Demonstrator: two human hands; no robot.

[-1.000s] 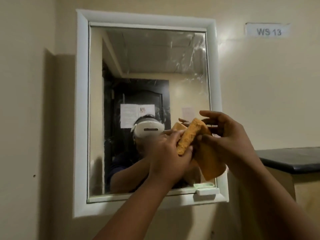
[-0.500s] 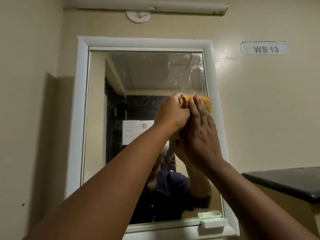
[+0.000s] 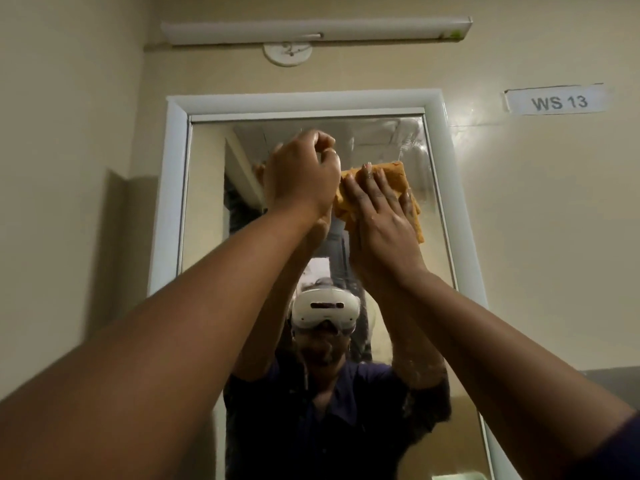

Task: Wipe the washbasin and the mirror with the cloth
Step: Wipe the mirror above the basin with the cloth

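We are pressing the orange cloth (image 3: 398, 181) flat against the mirror (image 3: 429, 237) under our right hand (image 3: 381, 233), fingers straight | our left hand (image 3: 301, 174) is curling just beside it, gripping the cloth's left edge | "WS 13" label (image 3: 557, 101) is sitting well right of both hands.

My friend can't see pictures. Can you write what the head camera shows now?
A person's right hand presses an orange cloth flat against the upper part of a white-framed mirror. Their left hand hovers beside it, fingers curled.
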